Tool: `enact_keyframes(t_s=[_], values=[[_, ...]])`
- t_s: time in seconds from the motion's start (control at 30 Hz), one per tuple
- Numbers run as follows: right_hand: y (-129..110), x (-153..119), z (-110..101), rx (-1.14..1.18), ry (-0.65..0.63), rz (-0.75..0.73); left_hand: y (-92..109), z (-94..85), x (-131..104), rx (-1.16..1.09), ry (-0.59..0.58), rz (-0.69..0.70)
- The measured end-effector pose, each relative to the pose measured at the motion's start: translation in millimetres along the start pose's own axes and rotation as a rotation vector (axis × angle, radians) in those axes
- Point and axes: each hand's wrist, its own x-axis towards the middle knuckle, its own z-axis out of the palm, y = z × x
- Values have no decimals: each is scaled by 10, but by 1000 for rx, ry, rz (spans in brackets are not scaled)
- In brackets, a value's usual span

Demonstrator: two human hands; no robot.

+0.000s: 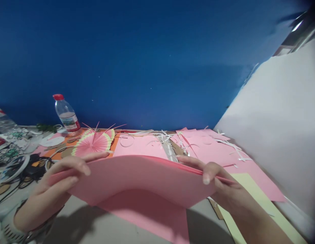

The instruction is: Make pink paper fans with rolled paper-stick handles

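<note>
A few layered sheets of pink paper (147, 174) bow upward between my two hands, above the table. My left hand (67, 171) pinches their left end, thumb on the near face. At the right end my right hand (210, 174) grips the edge, where the layers show slightly apart. Under the raised sheets another piece of pink paper (157, 217) lies on the grey tabletop; I cannot tell whether it is joined to them. Beyond my left hand sits a pink and yellow pleated paper fan (94, 142).
A red-capped bottle (68, 117) stands at the back left, near cables (36, 166) and scraps. Pink sheets (205, 145), white paper strips (232, 147) and yellow paper (246, 189) cover the right side. A blue wall (137, 64) closes the back.
</note>
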Motion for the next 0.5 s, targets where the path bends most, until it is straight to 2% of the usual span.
enact_keyframes(t_s=[0.13,0.23,0.33,0.4,0.47,0.5], values=[[-112,60,15,36,-42,91,71,22,37,-183,-10,-42],[-63,2,-8,106,-19,65,77,71,10,-215,27,-100],[120,-100,-53,55,52,116,-51,103,-44,-40,3,-192],[268,-150,-70,-48,42,221,-215,87,-92,205,-55,-224],[391,-180,-65,-129,12,309,-386,49,-147,277,-65,-246],[434,-191,-56,-156,46,331,-459,28,-175,304,-58,-243]])
